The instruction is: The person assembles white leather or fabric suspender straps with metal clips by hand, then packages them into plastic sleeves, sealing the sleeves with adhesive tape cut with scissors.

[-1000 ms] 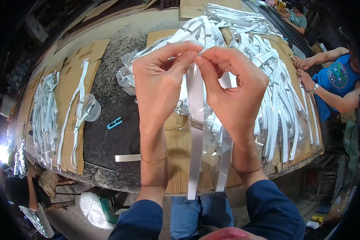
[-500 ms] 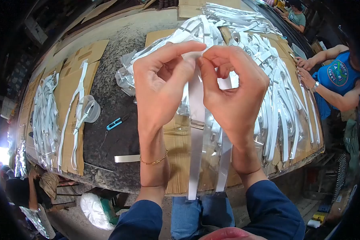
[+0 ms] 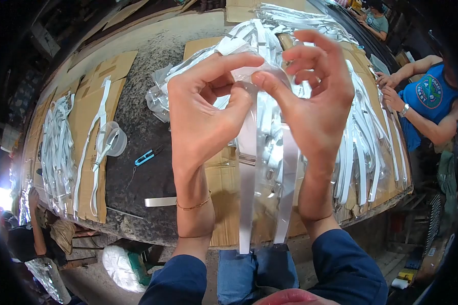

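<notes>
My left hand (image 3: 204, 109) pinches the top of a clear plastic bag (image 3: 265, 195) between thumb and forefinger. Inside it hang white suspenders (image 3: 247, 208), two long straps reaching down over the table's front edge, one with a metal slider (image 3: 247, 159). My right hand (image 3: 320, 99) has its fingers spread apart and raised; its thumb tip lies at the bag's top edge, beside the left thumb. Behind both hands a heap of bagged white suspenders (image 3: 359, 152) covers cardboard.
Blue thread snips (image 3: 144, 157) and a clear plastic cup (image 3: 118, 142) lie left of my hands. Further left, more white straps (image 3: 58, 152) rest on cardboard (image 3: 118, 76). A short white strip (image 3: 160, 202) sits by my left wrist. Co-workers (image 3: 430, 96) are at the right; another person's arm (image 3: 35, 223) shows lower left.
My right hand's fingers have come out of their pinch and spread upward and to the right. The left hand keeps its grip. At lower left, the other person's arm has risen.
</notes>
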Tool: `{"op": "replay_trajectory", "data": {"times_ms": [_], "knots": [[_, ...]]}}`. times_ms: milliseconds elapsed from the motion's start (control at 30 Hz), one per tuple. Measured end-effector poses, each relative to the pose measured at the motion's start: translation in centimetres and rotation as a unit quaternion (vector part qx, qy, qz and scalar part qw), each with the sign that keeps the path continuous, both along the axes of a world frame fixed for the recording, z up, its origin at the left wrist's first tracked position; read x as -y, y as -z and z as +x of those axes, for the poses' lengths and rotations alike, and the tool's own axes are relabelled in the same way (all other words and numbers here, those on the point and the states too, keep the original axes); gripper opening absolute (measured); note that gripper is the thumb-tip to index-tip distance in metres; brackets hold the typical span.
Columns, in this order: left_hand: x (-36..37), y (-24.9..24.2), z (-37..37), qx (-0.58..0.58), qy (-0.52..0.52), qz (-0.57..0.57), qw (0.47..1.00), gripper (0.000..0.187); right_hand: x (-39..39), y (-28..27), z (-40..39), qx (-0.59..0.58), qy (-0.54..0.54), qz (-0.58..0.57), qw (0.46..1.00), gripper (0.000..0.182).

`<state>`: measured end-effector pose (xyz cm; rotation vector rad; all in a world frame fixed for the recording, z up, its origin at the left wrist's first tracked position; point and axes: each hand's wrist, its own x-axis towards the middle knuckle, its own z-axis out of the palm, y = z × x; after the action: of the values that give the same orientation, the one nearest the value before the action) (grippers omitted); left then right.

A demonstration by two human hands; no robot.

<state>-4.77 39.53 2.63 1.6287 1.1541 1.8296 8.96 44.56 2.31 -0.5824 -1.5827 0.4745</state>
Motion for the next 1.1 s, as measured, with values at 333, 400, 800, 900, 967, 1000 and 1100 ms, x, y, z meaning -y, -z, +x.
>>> {"op": "replay_trajectory", "data": {"times_ms": [333, 400, 800, 900, 967, 1000, 1100], "knots": [[0.0, 0.2, 0.3, -0.032, 0.025, 0.003, 0.999, 0.042, -1.5, -0.5, 2.0, 0.022, -0.113, -0.137, 0.984, 0.027], [-0.1, 0.3, 0.5, -0.021, 0.026, 0.008, 0.999, 0.042, -1.9, -0.5, 2.4, 0.012, -0.200, -0.193, 0.961, 0.024], [-0.1, 0.1, -0.3, 0.002, 0.059, 0.003, 0.998, 0.047, -3.8, 0.2, 2.6, -0.015, -0.345, -0.292, 0.892, 0.025], [-0.2, 0.2, -0.4, 0.036, 0.058, 0.008, 0.998, 0.049, -3.8, 0.2, 2.8, 0.011, -0.337, -0.287, 0.897, 0.023], [-0.1, 0.1, -0.1, 0.054, 0.066, 0.010, 0.996, 0.048, -3.7, 0.1, 2.9, 0.014, -0.327, -0.273, 0.905, 0.022], [-0.1, 0.1, 0.0, 0.073, 0.075, 0.012, 0.994, 0.048, -3.6, 0.0, 2.9, 0.017, -0.318, -0.259, 0.912, 0.021], [-0.2, 0.1, -0.1, 0.092, 0.093, 0.010, 0.991, 0.051, -2.7, -0.5, 2.6, -0.037, -0.286, -0.264, 0.920, 0.018]]}}
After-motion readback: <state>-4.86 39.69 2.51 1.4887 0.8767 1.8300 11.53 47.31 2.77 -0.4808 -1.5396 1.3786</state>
